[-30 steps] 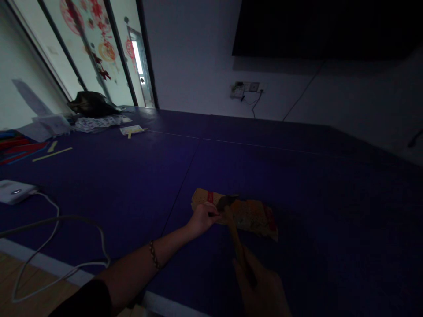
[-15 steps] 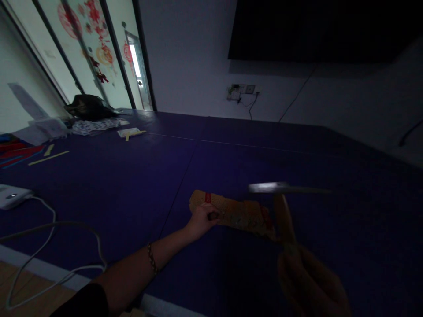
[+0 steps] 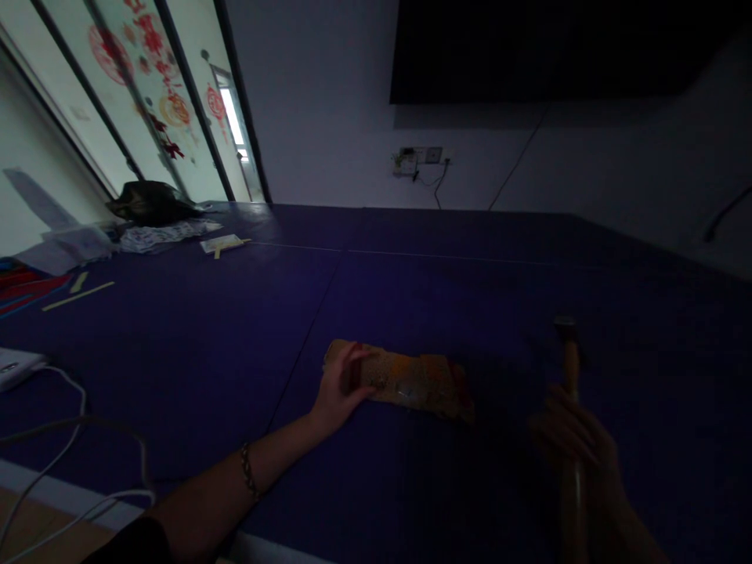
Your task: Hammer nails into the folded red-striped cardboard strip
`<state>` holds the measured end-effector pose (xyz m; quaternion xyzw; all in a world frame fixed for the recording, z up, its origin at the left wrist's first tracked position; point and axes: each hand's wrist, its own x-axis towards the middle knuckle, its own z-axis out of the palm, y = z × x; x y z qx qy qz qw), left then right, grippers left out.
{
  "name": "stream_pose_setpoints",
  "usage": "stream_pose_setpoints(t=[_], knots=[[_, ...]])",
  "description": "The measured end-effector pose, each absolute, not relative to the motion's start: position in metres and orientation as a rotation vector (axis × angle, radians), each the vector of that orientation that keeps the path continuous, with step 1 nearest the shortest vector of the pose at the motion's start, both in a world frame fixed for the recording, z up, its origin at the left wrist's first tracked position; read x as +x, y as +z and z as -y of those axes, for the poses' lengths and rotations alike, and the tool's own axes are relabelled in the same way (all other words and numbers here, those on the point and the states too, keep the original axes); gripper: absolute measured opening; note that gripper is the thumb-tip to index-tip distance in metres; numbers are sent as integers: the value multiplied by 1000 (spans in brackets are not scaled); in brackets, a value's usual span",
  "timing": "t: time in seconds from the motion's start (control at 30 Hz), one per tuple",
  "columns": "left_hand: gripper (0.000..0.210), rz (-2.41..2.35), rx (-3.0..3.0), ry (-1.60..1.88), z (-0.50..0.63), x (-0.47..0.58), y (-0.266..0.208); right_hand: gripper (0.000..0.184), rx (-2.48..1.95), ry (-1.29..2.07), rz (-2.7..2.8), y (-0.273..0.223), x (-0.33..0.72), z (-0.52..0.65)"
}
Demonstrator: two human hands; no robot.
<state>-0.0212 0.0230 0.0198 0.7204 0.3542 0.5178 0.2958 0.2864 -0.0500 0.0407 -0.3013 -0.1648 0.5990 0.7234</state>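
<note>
My left hand (image 3: 339, 395) lies over the left end of a tan, pitted block (image 3: 423, 376) that looks like worn wood. Its thumb is near the lower edge and its fingers are at the upper edge, spread apart across the block's width. Dark red bands cross the block near both ends, and small dark marks and a shiny spot show on its top. To the right, my right hand (image 3: 579, 439) is wrapped round the wooden handle of a hammer (image 3: 569, 352). The hammer's dark head points up and away, apart from the block.
A purple surface (image 3: 223, 329) carries everything. At left lie a white box (image 3: 20, 364) with cables, yellow and red strips (image 3: 35, 290), a small white packet (image 3: 220, 244) and a black bag (image 3: 153, 202). Beyond are a wall with sockets (image 3: 432, 155) and a dark screen (image 3: 529, 55).
The hammer has moved right, away from the block, and turned so its head points away from me. My left hand's fingers have spread from a pinch to lie across the block's end.
</note>
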Motion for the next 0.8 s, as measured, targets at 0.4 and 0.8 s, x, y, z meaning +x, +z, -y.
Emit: stream_pose_setpoints(t=[0.4, 0.8], knots=[[27, -1479, 2037, 643, -21, -130, 101, 29, -577, 1362, 321, 36, 283, 55], [7, -1310, 2029, 18, 27, -163, 64, 23, -686, 1319, 477, 24, 286, 53]])
